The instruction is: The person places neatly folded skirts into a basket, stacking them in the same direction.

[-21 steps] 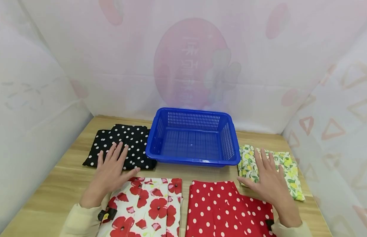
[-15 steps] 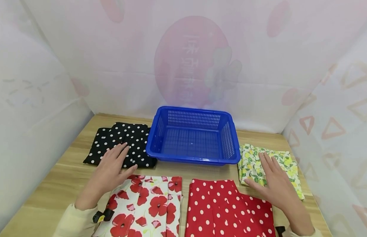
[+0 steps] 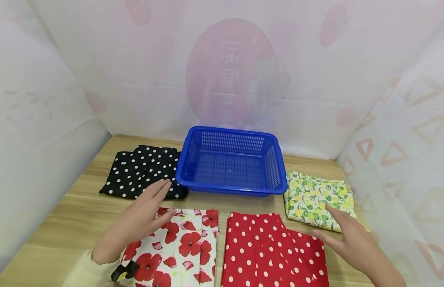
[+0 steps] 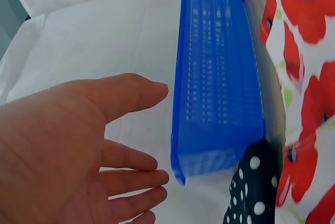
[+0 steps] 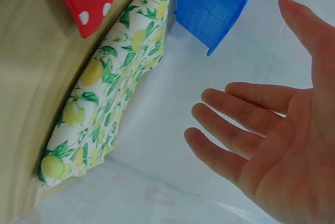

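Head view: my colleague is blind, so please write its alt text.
A person's left hand and right hand, holding nothing, hover over a wooden table. A blue basket sits between black dotted cloth and lemon-print cloth; red-flowered cloth and red dotted cloth lie nearer.

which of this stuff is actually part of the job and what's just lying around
Likely part of the job:
left hand and right hand, both holding nothing
blue basket
black dotted cloth
poppy-print cloth
red dotted cloth
lemon-print cloth

Likely just surroundings:
wooden table
printed backdrop
black wrist device
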### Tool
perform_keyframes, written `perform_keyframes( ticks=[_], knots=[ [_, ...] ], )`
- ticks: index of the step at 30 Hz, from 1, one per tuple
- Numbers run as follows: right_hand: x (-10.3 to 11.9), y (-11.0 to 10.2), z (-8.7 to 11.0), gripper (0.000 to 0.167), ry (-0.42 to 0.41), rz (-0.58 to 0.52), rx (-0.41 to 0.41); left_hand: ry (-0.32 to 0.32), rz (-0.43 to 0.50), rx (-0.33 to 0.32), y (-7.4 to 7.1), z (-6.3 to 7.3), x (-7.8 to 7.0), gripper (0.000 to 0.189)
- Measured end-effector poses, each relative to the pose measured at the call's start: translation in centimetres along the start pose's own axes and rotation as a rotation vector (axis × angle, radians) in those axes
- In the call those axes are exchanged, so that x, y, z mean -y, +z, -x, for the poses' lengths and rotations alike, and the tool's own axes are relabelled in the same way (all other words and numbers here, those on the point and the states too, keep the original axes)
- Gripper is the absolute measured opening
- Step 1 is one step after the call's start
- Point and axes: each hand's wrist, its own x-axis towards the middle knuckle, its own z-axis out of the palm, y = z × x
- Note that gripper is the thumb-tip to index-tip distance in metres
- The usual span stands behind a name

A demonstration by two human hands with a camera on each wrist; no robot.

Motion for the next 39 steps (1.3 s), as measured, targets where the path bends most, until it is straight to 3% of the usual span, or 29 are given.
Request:
perform_keyframes(
  ticks=[9, 15, 25, 33, 36, 39],
  knots=[
    [-0.9, 0.9, 0.2, 0.105, 0.103, 0.009, 0.132, 0.095, 0.006, -0.009, 1.3, -0.5, -2.8, 0.079],
    [-1.7, 1.8, 0.4, 0.108, 0.194, -0.012, 0.227, 0.120, 0.061, 0.030, 2.1, -0.7, -4.4, 0.078],
    [-3.1, 3.8, 0.6, 0.091, 0.208, -0.088, 0.243, 0.025, 0.266, 0.228, 4.4, -1.3, -5.9, 0.078],
    [-3.7, 4.9, 0.6, 0.085, 0.258, -0.195, 0.225, 0.058, 0.338, 0.263, 7.3, -2.9, -7.6, 0.069],
    [-4.0, 5.2, 0.6, 0.082, 0.257, -0.209, 0.212, 0.044, 0.362, 0.259, 8.2, -3.5, -8.4, 0.065],
    [-4.0, 5.4, 0.6, 0.077, 0.262, -0.227, 0.207, -0.011, 0.385, 0.235, 9.1, -4.1, -9.2, 0.061]
  ],
)
